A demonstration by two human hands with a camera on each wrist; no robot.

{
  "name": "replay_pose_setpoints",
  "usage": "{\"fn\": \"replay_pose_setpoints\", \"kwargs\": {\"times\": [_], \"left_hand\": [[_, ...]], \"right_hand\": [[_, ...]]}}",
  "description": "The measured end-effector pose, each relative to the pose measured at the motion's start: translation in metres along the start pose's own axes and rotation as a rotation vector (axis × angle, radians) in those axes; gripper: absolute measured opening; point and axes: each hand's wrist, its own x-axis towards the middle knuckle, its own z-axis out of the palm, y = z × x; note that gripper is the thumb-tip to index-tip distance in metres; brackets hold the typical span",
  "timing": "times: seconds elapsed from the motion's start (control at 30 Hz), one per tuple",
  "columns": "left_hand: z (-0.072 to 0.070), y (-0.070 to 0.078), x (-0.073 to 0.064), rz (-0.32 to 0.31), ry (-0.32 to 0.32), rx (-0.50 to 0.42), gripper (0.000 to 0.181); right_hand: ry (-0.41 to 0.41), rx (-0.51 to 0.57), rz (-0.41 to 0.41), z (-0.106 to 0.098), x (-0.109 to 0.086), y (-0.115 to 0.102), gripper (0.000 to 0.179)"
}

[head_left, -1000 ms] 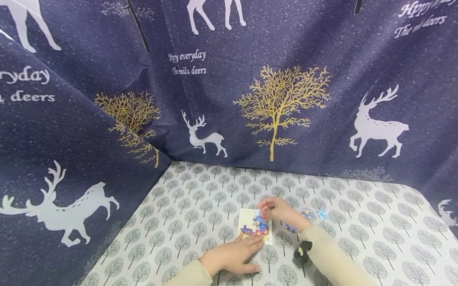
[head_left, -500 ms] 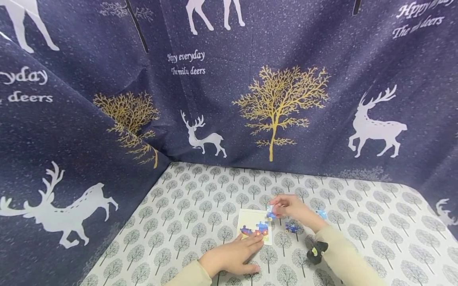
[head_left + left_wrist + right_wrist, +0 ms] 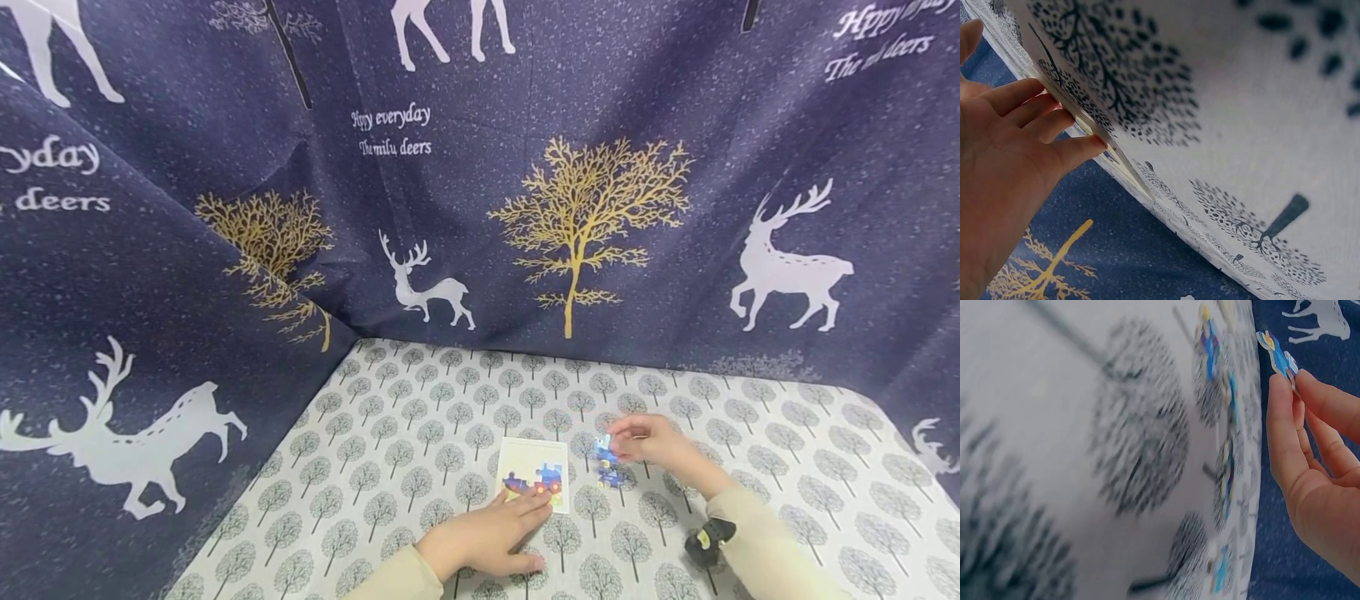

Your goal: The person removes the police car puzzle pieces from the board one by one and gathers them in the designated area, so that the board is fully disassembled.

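A small jigsaw board (image 3: 517, 452) with a pale cream upper part lies on the table. Joined blue and red puzzle pieces (image 3: 551, 477) fill part of its lower half. My left hand (image 3: 491, 535) rests on the board's lower edge, fingers extended and covering some of the picture; the left wrist view shows the fingertips at the board's thin edge (image 3: 1132, 172). To the right, my right hand (image 3: 654, 442) pinches a blue and white jigsaw piece (image 3: 1280, 356) between thumb and fingers, raised off the table. Just below it in the head view lies a loose blue piece (image 3: 611, 478).
Several loose jigsaw pieces, such as a blue and yellow one (image 3: 1209, 351) and a light blue one (image 3: 1220, 570), lie on the tree-print tablecloth (image 3: 420, 400). A dark blue deer-print curtain (image 3: 465, 200) stands behind and at the left. A black band (image 3: 708, 542) is on the right wrist.
My right hand has moved right, away from the board, carrying the pinched jigsaw piece from its upper right part. The left hand has stayed in place.
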Motion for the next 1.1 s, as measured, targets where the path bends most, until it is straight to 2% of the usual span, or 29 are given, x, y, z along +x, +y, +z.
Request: {"fn": "replay_pose_setpoints", "kwargs": {"times": [0.2,0.5,0.9,1.1], "left_hand": [[0.002,-0.001,0.001,-0.010,-0.009,-0.008,0.071],[0.003,-0.001,0.000,0.000,-0.007,-0.015,0.070],[0.004,-0.001,0.000,-0.001,-0.005,-0.011,0.070],[0.003,0.000,0.001,-0.002,-0.009,-0.026,0.070]], "right_hand": [[-0.013,-0.036,-0.001,-0.011,-0.017,0.003,0.041],[-0.010,0.014,0.033,-0.020,-0.036,0.015,0.041],[-0.037,0.002,0.079,-0.025,-0.044,0.023,0.043],[-0.003,-0.046,0.095,-0.024,-0.045,0.022,0.038]]}}
